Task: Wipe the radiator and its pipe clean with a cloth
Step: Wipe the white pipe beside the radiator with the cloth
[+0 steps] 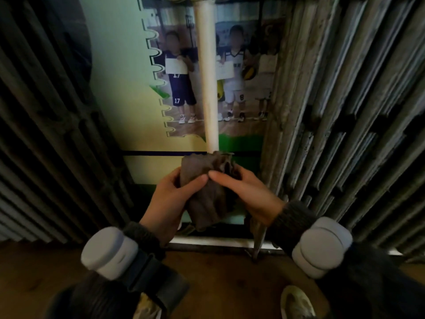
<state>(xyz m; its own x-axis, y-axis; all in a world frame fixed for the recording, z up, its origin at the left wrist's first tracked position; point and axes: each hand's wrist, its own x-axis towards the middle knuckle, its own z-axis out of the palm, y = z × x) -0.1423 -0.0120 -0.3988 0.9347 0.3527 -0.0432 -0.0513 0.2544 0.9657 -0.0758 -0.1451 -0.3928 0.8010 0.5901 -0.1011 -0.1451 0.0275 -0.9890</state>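
A pale cream pipe (pixel 208 74) runs straight down the middle of the head view. A dark brown cloth (pixel 204 187) is wrapped around its lower part and hides it there. My left hand (pixel 171 199) grips the cloth from the left, thumb on the front. My right hand (pixel 247 194) grips it from the right, thumb meeting the left one. A dark ribbed radiator (pixel 53 139) stands to the left of the pipe. A lighter grey ribbed radiator (pixel 349 125) stands to the right, close beside my right wrist.
Behind the pipe a printed poster (pixel 179 88) covers the wall. A thin horizontal pipe (pixel 207 246) runs along the bottom of the wall above the brown wooden floor (pixel 230 284). A shoe (pixel 297 302) shows at the lower right. White wrist devices sit on both forearms.
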